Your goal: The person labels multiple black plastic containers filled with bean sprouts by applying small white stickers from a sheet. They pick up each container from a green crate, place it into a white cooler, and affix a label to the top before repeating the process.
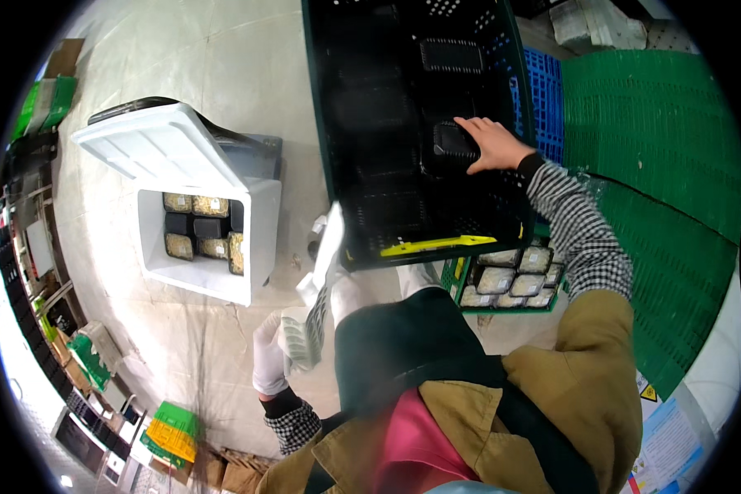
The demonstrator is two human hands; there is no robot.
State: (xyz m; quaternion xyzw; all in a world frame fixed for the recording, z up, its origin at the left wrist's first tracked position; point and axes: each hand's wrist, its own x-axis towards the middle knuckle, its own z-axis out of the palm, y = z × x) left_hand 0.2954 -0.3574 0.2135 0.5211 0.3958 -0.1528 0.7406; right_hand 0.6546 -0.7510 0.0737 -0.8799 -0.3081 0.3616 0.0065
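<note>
while our bare right hand point(496, 146) reaches over the side of a large dark green crate point(327, 123), its thumb and fingers stand apart across the near end of a black tray point(446, 143). the fingertips meet the tray's edge, but we cannot tell whether they press on it or only rest there. that tray lies inside the crate, in the right-hand part, and another black tray point(453, 56) lies beyond it; more dark shapes fill the left part, too dim for us to make out. a yellow handle point(436, 244) runs along the crate's end nearest our body.

down on the other side, our left hand point(270, 352), in a white glove, is closed on a pale strip point(303, 333) with ridged greyish-green marks. the strip is blurred and hides some of the fingers, so we cannot tell what it is.

to the left, a white box point(259, 239) stands on the floor point(222, 66) with its lid point(165, 144) tilted up, and we see packs point(210, 206) with yellowish contents and black undersides in it. just below the dark crate, a smaller green crate point(543, 310) holds rows of clear-topped packs point(495, 280). a blue crate point(545, 99) shows beside the dark one, and green crates point(650, 115) rise further right.
</note>
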